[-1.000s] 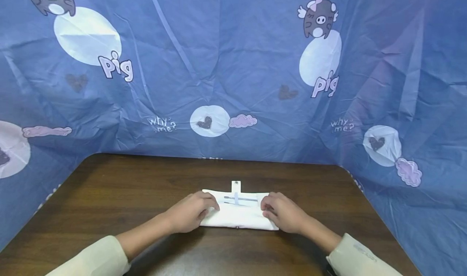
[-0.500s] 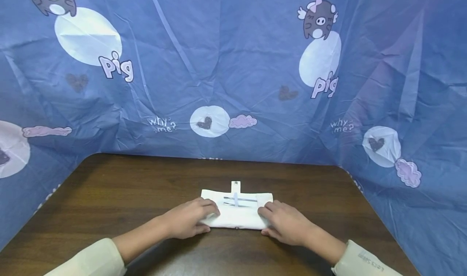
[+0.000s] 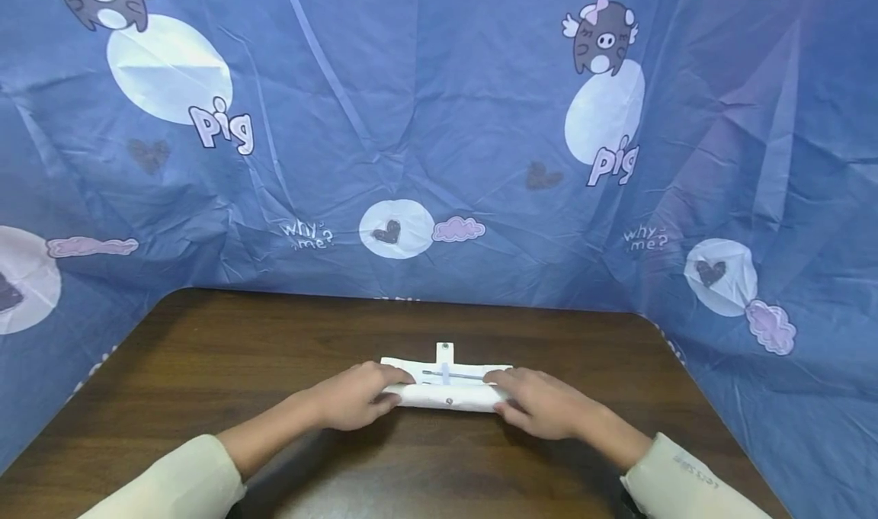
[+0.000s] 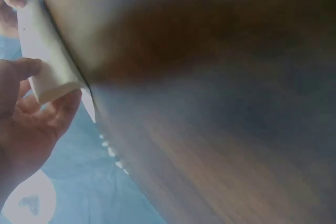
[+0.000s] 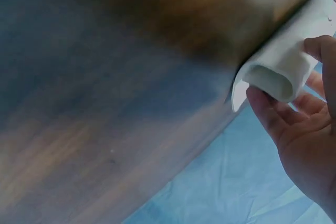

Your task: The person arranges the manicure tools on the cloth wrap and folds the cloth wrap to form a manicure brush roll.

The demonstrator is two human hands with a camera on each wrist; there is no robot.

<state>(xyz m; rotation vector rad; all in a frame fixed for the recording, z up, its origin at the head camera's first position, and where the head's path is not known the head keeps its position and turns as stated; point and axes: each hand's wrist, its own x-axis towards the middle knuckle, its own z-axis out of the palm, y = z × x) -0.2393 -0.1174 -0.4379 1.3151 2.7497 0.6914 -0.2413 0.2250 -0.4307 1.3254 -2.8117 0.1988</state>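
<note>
A white roll-up case point(image 3: 425, 398) lies across the table in front of me, its near part folded into a flattened tube. My left hand point(image 3: 354, 398) grips the tube's left end, thumb on the near side and fingers over the top. The right hand point(image 3: 545, 406) holds the other end the same way. In the right wrist view the hollow end of the rolled case point(image 5: 270, 81) shows between thumb and fingers. Behind the fold, a slender metal tool point(image 3: 466, 376) sits under a pale strap point(image 3: 446, 374). A tab with a snap point(image 3: 445, 349) sticks out at the back.
The dark wooden table point(image 3: 274, 336) has rounded far corners. Blue cloth point(image 3: 439, 138) printed with pigs and hearts hangs behind it and along both sides.
The near part of the case has been rolled away from me, so a snap now faces forward and less of the inside shows. Both hands turned with the roll.
</note>
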